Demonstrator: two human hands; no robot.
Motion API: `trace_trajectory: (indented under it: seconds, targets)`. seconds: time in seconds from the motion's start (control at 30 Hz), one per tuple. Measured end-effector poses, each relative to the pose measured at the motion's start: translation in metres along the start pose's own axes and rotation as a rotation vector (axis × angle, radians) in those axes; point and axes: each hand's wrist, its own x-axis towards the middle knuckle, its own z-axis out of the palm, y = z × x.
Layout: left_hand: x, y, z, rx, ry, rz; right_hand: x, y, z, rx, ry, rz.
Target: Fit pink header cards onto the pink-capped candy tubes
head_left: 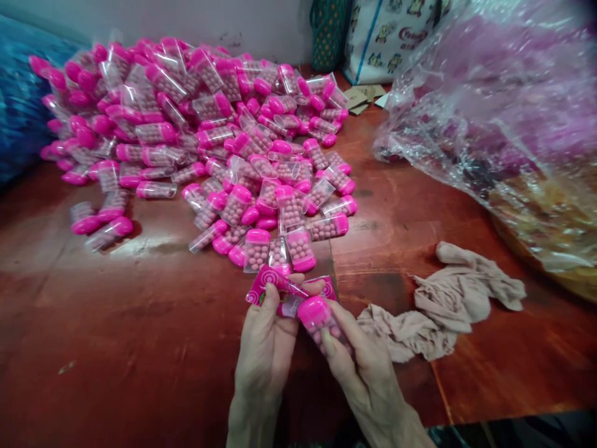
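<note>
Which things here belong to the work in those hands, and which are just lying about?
In the work:
- pink printed wrapper, in the left hand
- pink-capped container of little balls, in the right hand
- likely the pile of similar containers

Seemingly lying about:
- crumpled cloth
- cardboard pieces
- printed white bag

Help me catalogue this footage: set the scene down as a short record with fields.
Left hand: holds pink printed packaging with a swirl pattern
Right hand: holds a pink-capped container, small pink balls showing through its clear body
Surface: reddish-brown table
Beyond the hands: large pile of similar containers
Right side: crumpled pale cloth; clear plastic sheeting farther back
Back: white printed bag near the wall
Unclear: the packaging's wording
</note>
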Motion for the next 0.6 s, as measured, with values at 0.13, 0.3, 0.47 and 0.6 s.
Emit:
trace_trajectory:
  seconds: [0.13, 0.3, 0.47, 0.6]
  targets:
    - [0.003, 0.001, 0.000, -0.040, 0.005, -0.016, -0.002, 0.001, 0.005, 0.015, 0.078, 0.006]
    - [0.005, 0.000, -0.001, -0.031, -0.022, -0.016, -0.004, 0.002, 0.010, 0.014, 0.114, 0.025]
    - [0.003, -0.001, -0.002, -0.002, -0.006, -0.016, -0.004, 0.005, 0.013, -0.031, 0.110, -0.001]
    - [0.003, -0.001, -0.002, 0.024, -0.005, -0.028, -0.003, 0.004, 0.013, -0.031, 0.093, 0.000]
